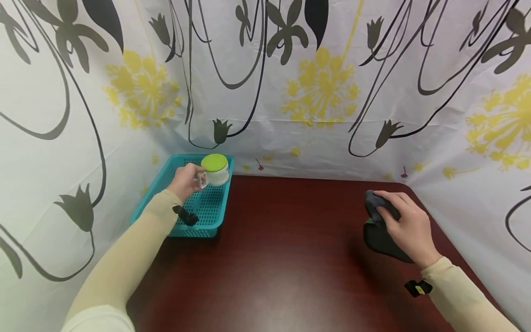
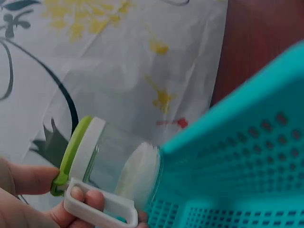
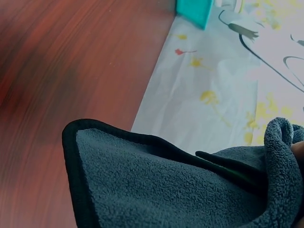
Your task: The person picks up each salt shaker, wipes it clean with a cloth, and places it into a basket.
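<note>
My left hand [image 1: 185,181] grips the white handle [image 2: 102,205] of a clear jar [image 1: 217,177] with a bright green lid [image 1: 214,162]. The jar is over the far right part of a turquoise perforated basket [image 1: 206,203]; whether it touches the basket I cannot tell. Something pale shows at the jar's base in the left wrist view. On the right side, my right hand [image 1: 408,223] pinches a dark grey cloth [image 3: 156,180] with black edging, which hangs in folds above the table. Part of the right hand is outside the right wrist view.
A dark reddish-brown table [image 1: 282,244] spreads between the two hands. Behind it and on both sides hangs a white curtain [image 1: 257,106] with grey and yellow flower prints. The basket stands at the table's far left, close to the curtain.
</note>
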### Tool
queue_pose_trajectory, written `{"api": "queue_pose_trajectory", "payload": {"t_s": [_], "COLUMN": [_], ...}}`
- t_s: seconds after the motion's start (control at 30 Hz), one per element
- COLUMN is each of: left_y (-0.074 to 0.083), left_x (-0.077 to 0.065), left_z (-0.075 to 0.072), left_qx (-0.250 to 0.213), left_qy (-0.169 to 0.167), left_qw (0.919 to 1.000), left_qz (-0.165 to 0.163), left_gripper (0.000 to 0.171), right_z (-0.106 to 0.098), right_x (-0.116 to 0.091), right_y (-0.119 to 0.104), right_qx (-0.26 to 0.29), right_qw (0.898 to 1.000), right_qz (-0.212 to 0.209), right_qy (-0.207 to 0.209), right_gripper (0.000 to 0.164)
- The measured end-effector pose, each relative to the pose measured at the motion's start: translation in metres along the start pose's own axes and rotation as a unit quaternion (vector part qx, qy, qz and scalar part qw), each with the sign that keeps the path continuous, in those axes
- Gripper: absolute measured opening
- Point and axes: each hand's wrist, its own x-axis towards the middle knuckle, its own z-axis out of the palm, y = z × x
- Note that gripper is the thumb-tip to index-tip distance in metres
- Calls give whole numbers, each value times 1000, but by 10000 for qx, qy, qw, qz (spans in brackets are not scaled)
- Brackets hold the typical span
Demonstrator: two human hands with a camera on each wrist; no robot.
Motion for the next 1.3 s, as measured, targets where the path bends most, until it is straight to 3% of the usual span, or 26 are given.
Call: {"api": "queue_pose_trajectory", "payload": {"t_s": [0.23,0.57,0.73,1.0,1.3], "left_y": [-3,-23,-34,-45,-46], "left_x": [16,32,35,41,47], "left_z": [-14,-30,-37,-36,-34], "left_qx": [-131,423,621,702,905], "left_qy": [95,81,-17,-258,-462], "left_qw": [9996,9989,9974,9956,9931], "left_qz": [-233,-163,-373,-559,-592], "left_gripper": [45,35,36,51,49], "right_z": [0,5,9,16,24], "right_x": [-8,-13,-19,-26,-34], "right_y": [9,16,18,23,30], "right_qx": [-89,-223,-261,-307,-582], "right_qw": [9997,9991,9985,9978,9949], "right_qz": [197,244,285,248,4], "right_qy": [-66,-246,-385,-525,-826], "right_gripper": [51,51,50,51,54]}}
